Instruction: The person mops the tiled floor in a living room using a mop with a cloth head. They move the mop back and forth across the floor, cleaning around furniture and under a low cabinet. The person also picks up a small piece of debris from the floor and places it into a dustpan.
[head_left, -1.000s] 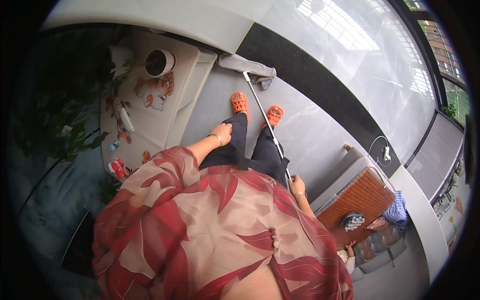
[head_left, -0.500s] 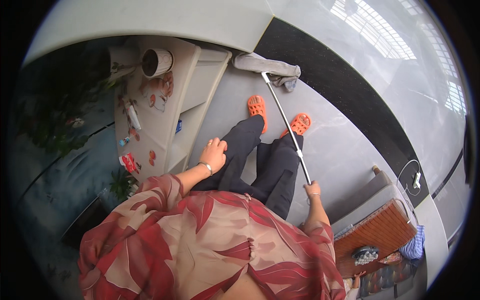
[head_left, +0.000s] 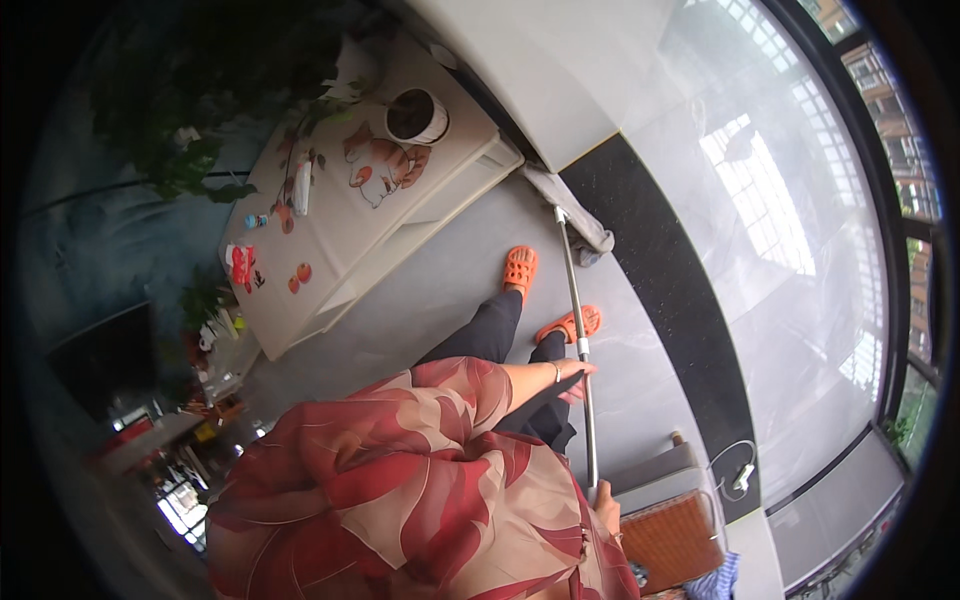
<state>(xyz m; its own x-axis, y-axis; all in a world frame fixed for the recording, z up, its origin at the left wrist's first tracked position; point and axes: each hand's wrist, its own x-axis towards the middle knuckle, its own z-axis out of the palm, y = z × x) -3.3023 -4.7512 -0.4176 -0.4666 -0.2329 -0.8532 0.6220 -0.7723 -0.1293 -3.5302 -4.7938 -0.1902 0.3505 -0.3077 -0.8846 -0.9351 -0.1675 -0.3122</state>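
A metal mop pole (head_left: 570, 260) runs from a grey cloth mop head (head_left: 592, 232), lying by the dark floor band, back toward my body. My left hand (head_left: 574, 375) is at the middle of the pole, its fingers apart and partly extended over it; whether it touches cannot be told. My right hand (head_left: 605, 507) is closed on the pole lower in the view. My orange sandals (head_left: 520, 265) stand on the grey floor to the left of the pole.
A white cabinet (head_left: 300, 240) with a plant pot (head_left: 430, 125) and small items is on the left, beside a dark screen (head_left: 100, 360). A cushioned seat (head_left: 640, 480) with a brown mat and a white power strip (head_left: 742, 478) are at lower right. Glossy wall and window frames curve along the right.
My left hand has moved from over my left leg rightward to the mop pole. My right hand stays on the pole. The view has turned, and the cabinet now appears more tilted.
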